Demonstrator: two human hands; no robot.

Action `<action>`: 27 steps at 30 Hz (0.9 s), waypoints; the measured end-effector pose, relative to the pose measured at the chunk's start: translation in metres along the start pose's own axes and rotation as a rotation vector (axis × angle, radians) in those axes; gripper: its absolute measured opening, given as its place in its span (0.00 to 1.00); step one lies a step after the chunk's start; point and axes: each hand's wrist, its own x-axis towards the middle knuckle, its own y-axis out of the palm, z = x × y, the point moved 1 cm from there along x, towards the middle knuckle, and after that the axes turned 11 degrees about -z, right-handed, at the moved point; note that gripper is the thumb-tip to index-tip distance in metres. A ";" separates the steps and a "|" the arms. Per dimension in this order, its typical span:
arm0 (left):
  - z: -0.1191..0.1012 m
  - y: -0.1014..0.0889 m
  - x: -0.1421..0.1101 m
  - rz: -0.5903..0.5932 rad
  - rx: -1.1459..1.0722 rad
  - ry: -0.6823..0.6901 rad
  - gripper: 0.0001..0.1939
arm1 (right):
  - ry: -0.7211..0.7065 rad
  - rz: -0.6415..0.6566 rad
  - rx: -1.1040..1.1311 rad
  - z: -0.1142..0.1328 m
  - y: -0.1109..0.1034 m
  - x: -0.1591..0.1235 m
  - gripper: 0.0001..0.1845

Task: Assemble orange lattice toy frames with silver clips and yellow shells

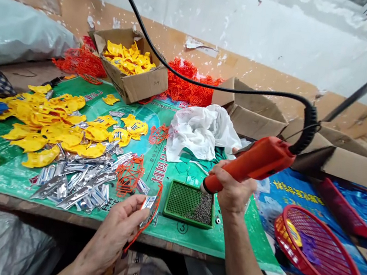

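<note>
My right hand (233, 189) is wrapped round an orange electric screwdriver (252, 161) with a black coiled cable, its tip pointing down at a green screw tray (190, 203) that holds small dark screws. My left hand (122, 225) pinches a shiny silver piece set against an orange plastic frame (153, 209), held just over the table's front edge. Beside that hand lies a heap of silver pieces (82, 182), with another orange frame (128, 175) on it. Yellow plastic parts (56, 124) are spread on the green mat to the left.
A cardboard box of yellow parts (130, 64) stands at the back, with orange frames (188, 85) piled behind it. A white plastic bag (201, 131) lies mid-table. Empty cardboard boxes (340, 158) and red baskets (322, 252) are on the right.
</note>
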 end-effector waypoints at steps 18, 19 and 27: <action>0.014 0.007 0.006 -0.005 -0.020 0.019 0.16 | 0.027 -0.013 -0.004 -0.016 0.003 0.000 0.10; 0.014 0.007 0.006 -0.001 -0.020 0.022 0.16 | 0.024 -0.013 -0.009 -0.016 0.003 0.000 0.10; 0.016 0.007 0.008 0.026 0.022 0.027 0.15 | 0.005 -0.004 -0.045 -0.016 0.004 -0.001 0.10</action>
